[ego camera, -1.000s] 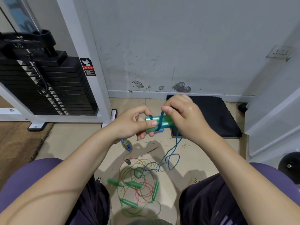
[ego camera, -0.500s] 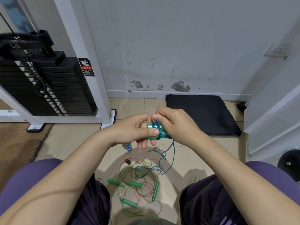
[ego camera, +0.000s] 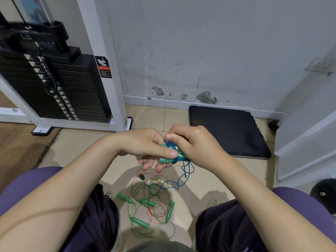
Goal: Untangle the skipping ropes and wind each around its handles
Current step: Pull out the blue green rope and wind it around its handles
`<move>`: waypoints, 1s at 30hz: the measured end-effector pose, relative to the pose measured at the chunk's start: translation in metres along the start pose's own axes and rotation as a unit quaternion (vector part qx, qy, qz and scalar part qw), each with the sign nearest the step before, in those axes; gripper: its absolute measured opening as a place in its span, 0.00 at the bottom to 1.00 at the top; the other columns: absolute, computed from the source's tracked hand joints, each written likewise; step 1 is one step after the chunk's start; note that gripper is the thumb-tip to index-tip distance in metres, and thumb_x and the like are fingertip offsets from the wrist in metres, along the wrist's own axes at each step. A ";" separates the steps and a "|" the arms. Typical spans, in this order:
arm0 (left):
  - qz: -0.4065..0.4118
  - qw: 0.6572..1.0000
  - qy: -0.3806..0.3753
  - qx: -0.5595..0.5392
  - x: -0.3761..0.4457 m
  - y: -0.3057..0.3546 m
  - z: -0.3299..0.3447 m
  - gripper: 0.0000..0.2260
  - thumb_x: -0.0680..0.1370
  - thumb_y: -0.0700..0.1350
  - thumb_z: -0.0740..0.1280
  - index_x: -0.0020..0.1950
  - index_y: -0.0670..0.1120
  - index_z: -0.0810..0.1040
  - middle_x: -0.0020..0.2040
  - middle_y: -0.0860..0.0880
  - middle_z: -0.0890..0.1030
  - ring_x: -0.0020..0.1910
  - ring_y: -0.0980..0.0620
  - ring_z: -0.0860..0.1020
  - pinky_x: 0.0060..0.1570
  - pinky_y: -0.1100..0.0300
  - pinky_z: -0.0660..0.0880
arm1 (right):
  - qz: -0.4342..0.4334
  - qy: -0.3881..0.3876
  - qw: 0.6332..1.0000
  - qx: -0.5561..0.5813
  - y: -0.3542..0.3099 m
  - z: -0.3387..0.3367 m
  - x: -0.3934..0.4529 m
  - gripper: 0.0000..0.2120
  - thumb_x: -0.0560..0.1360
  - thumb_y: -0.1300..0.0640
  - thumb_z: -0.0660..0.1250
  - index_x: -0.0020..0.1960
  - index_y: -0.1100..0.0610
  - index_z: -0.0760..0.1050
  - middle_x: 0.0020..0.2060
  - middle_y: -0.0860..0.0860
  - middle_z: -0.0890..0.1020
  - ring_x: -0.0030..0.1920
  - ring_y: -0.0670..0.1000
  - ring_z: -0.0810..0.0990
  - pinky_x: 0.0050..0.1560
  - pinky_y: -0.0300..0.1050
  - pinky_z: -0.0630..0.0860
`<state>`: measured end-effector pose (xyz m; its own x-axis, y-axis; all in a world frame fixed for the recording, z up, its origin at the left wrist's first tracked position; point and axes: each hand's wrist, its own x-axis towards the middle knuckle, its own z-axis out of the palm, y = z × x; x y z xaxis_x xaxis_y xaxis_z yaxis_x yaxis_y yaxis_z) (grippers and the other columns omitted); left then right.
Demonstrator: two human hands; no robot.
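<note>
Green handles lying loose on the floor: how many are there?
4: far-left handle, middle handle, right handle standing steeply, nearest handle. More are held in the hands, partly hidden.

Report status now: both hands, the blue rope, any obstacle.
Left hand and right hand grip green handles. Blue rope partly wound; tail runs into floor tangle.

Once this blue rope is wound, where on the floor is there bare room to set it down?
Bare tile lies left, between the weight stack base and the left arm, and more beside the black mat. Between the knees it is crowded with tangled ropes.
</note>
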<state>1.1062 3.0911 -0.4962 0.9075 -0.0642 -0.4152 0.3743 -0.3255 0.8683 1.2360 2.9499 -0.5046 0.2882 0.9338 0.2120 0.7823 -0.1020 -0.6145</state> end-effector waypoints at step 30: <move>0.068 0.988 0.133 -0.038 0.004 -0.007 0.001 0.09 0.73 0.51 0.70 0.42 0.45 0.81 0.37 0.43 0.84 0.27 0.50 0.75 0.29 0.61 0.70 | 0.192 -0.072 0.917 0.343 0.007 -0.021 0.002 0.12 0.75 0.51 0.70 0.43 0.61 0.81 0.34 0.55 0.80 0.33 0.52 0.77 0.37 0.45 0.71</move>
<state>1.1068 3.0926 -0.5042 0.9646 0.1518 -0.2157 0.2494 -0.2583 0.9333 1.2534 2.9436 -0.4922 0.3557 0.9147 -0.1916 0.0937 -0.2389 -0.9665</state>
